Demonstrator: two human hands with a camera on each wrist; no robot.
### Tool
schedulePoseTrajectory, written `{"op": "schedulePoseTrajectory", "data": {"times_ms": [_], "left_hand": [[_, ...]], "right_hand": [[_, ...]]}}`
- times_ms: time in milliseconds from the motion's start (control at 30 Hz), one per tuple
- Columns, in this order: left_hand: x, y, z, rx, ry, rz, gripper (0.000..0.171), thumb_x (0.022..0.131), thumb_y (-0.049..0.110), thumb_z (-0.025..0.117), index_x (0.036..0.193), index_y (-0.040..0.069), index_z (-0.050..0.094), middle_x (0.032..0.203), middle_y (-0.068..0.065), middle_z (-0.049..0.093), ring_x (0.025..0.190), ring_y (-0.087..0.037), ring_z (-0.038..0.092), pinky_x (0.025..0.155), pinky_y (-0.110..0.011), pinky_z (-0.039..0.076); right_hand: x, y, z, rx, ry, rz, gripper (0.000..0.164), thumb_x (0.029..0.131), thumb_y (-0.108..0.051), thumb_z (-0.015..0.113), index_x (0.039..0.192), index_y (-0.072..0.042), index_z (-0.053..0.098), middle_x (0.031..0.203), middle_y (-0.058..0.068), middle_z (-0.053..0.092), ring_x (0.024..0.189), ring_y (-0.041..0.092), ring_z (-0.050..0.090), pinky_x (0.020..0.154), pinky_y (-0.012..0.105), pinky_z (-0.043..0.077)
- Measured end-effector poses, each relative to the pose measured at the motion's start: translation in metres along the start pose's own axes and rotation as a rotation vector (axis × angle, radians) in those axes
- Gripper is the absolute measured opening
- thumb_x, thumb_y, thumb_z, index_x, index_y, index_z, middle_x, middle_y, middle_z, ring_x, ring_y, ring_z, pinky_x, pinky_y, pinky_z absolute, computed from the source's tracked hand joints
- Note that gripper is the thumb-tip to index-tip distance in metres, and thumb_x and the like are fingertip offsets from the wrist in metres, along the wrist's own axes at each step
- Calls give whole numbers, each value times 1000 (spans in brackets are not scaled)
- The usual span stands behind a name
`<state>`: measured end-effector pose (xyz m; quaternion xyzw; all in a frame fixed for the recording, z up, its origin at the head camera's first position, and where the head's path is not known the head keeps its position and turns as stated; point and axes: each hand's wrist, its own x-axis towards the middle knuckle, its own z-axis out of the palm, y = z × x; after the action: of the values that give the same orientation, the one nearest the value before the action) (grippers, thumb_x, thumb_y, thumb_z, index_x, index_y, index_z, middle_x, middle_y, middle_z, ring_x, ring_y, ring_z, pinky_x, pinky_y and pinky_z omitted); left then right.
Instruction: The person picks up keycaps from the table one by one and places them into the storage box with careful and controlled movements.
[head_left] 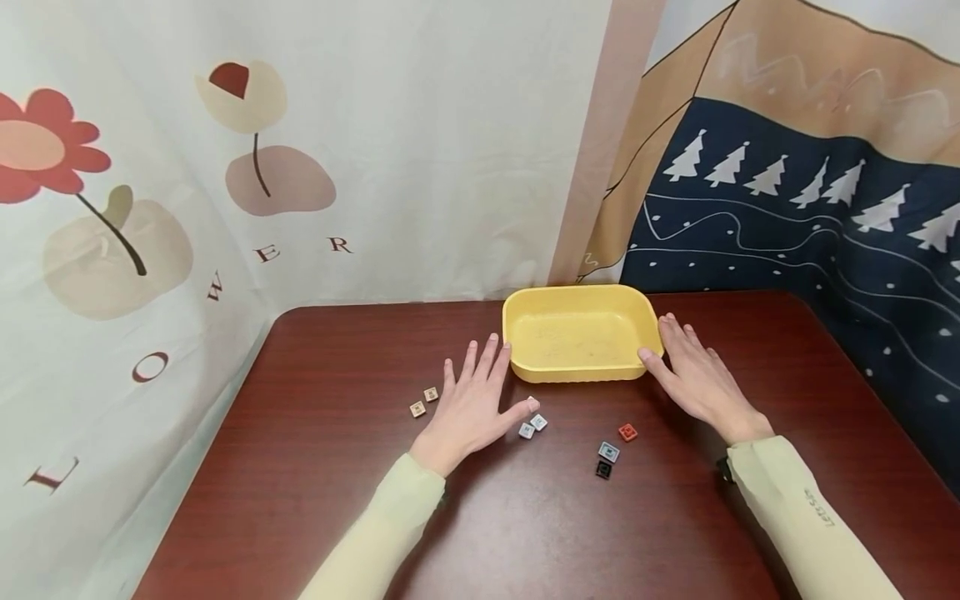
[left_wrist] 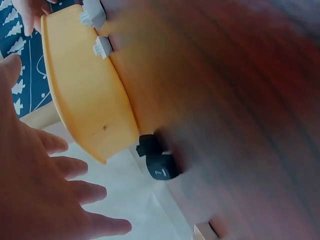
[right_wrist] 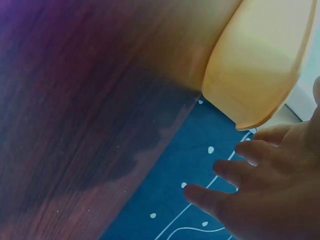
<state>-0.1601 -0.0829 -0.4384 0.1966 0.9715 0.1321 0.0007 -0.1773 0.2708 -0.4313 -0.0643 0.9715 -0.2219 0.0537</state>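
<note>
A shallow yellow plastic bin stands at the back of the brown table. Beside its front left corner is my left hand, fingers straight and spread, holding nothing. My right hand is at the bin's right side, fingers extended, thumb at the front right corner. White keycaps lie close to the left thumb, which overlaps one in the head view. Left of that hand are two beige keycaps. In the left wrist view, two black keycaps show near the bin, hidden in the head view.
Nearer the front lie a red keycap, a blue-grey keycap and another black keycap. Printed curtains, one pale with flowers and one dark with trees, hang right behind the table's back edge.
</note>
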Motion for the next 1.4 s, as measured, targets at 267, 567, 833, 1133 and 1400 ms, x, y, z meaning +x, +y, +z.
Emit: {"op": "schedulePoseTrajectory", "data": {"times_ms": [267,567,833,1133,1400], "left_hand": [[-17,-15,-11,-15,45,-14,97,96,74,50,167,17,19,174,-8,11,159,-35,6,119,-70,11],[-47,-55,-25,-4,93,-74,92,98,64,58,166,13,24,172,-12,17,157,-41,12,118,-71,13],[-66,-84,-35,-11,106,-138,89,98,57,64,164,9,30,170,-15,25,155,-44,18,117,-70,20],[-69,-99,-29,7,145,-88,60,93,34,79,140,2,61,139,-19,62,130,-40,58,101,-58,48],[-68,-104,-24,-10,136,-83,31,87,24,86,111,9,74,105,-8,67,90,-28,68,74,-50,56]], "right_hand": [[6,0,3,-19,-14,-1,94,105,-67,31,165,-1,2,171,22,-1,155,50,3,114,76,11],[5,-2,3,0,-24,-20,93,105,-66,32,165,-2,0,171,22,2,155,50,3,114,76,12],[5,-2,4,6,-36,-27,92,106,-66,32,165,-3,-1,171,23,2,155,50,2,114,76,11],[3,0,5,9,-43,-20,92,106,-65,32,164,-1,0,170,24,2,154,50,3,113,77,12],[4,-2,5,1,-48,-25,93,106,-65,31,164,0,0,170,25,2,154,51,3,113,76,12]]}}
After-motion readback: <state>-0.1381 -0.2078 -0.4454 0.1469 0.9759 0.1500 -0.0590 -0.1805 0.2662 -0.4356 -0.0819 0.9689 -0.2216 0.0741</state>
